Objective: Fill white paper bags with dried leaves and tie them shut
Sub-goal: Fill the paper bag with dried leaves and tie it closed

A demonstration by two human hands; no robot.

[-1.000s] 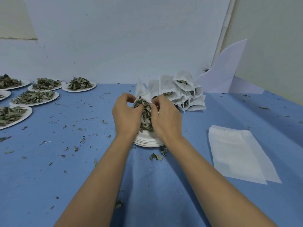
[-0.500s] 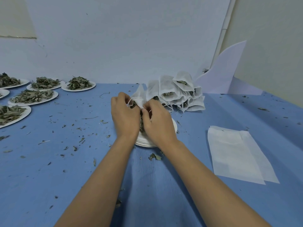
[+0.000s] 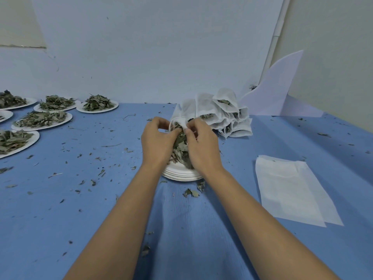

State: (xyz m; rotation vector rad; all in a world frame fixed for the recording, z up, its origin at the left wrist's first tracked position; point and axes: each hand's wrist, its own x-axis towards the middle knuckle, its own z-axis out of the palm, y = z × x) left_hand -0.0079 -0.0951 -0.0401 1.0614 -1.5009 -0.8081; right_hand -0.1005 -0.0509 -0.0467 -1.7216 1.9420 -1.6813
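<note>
Closing a bag (image 3: 180,120) of leaves (image 3: 181,145) at frame centre: left hand (image 3: 156,143) and right hand (image 3: 202,147) both pinch its mouth, apparently the drawstring (image 3: 171,126); next, pull tight.

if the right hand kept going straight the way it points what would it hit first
The bag it pinches, at its mouth. Past that, the right hand would likely reach the pile of filled bags behind, though depth is unclear.
</note>
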